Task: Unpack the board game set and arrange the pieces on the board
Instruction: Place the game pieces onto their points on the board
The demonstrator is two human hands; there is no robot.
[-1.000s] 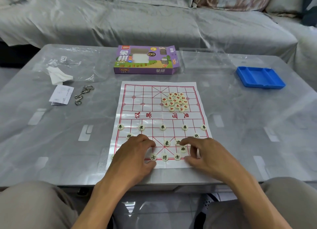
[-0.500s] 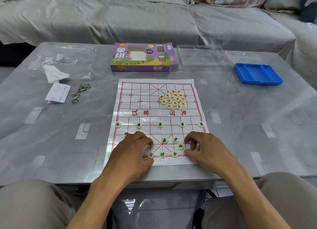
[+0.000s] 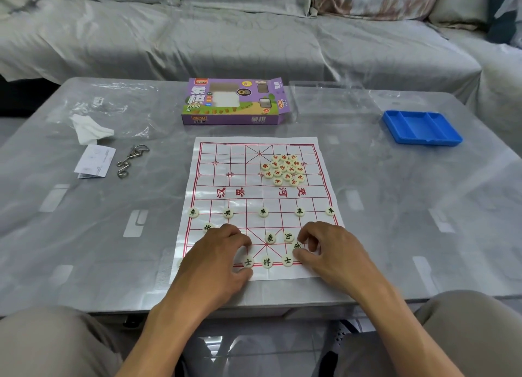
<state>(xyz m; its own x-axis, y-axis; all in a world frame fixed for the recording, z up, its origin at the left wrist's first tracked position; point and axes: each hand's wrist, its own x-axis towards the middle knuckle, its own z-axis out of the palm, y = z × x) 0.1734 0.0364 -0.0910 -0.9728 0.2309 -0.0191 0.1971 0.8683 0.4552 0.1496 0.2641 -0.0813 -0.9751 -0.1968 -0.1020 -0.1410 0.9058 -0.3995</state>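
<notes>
The paper board (image 3: 254,193) lies flat on the table, with a heap of red-lettered pieces (image 3: 284,169) on its far half. Black-lettered pieces stand on the near half: a row of several (image 3: 263,212), and a back row (image 3: 267,262) between my hands. My right hand (image 3: 330,252) pinches a black piece (image 3: 297,246) between thumb and forefinger. Two more black pieces (image 3: 270,238) sit loose just left of it. My left hand (image 3: 217,258) rests curled on the board's near left part, its thumb beside a back-row piece (image 3: 248,262). What lies under its fingers is hidden.
The purple game box (image 3: 234,102) lies beyond the board with a clear plastic lid (image 3: 330,100) beside it. A blue tray (image 3: 421,128) sits at the far right. Tissue (image 3: 90,129), a paper slip (image 3: 94,162) and a metal ring puzzle (image 3: 131,160) lie at left. A sofa stands behind.
My right forefinger has drawn back from the loose piece it touched, and the hand now pinches the piece nearer the corner. My left hand has barely shifted.
</notes>
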